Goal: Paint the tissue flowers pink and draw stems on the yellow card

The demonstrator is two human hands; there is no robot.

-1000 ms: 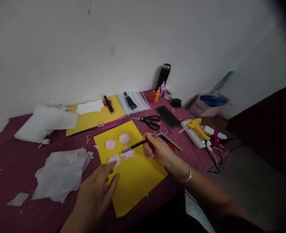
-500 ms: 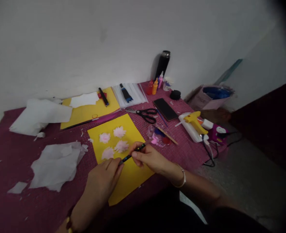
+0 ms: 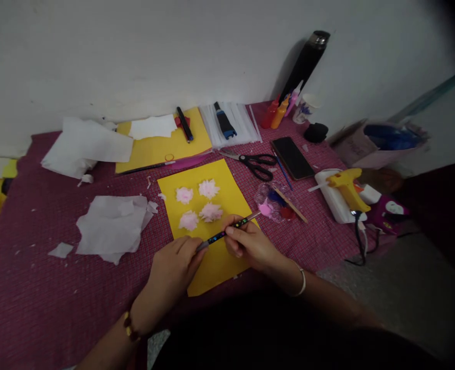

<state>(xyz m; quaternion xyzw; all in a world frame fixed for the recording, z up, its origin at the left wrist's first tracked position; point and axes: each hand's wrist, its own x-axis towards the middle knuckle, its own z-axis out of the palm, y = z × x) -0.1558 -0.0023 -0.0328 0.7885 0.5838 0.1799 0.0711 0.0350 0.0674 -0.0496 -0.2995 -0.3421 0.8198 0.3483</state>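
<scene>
A slim paintbrush [image 3: 216,237], its black handle dotted with colours, slants across both hands. My left hand [image 3: 175,264] is closed on its lower left end. Farther up the handle, my right hand [image 3: 250,241] pinches it between thumb and fingers. The brush's far tip reaches the pink paint [image 3: 265,209] in a clear palette [image 3: 275,216]; whether it touches is too fine to tell. Beneath the hands lies a yellow sheet [image 3: 215,270] bearing several pale pink paper flowers, such as one ruffled flower [image 3: 209,188] at the top.
Black scissors [image 3: 258,163], a phone [image 3: 292,158] and a yellow glue gun [image 3: 348,187] lie on the right. Paint bottles [image 3: 280,113], a paper cup [image 3: 305,109] and a black flask [image 3: 305,64] stand behind. White tissue sheets [image 3: 113,223] are spread at left.
My view has shifted, so the table sits higher and farther right in the picture. Both hands keep their hold on the paintbrush, with little change in their grip.
</scene>
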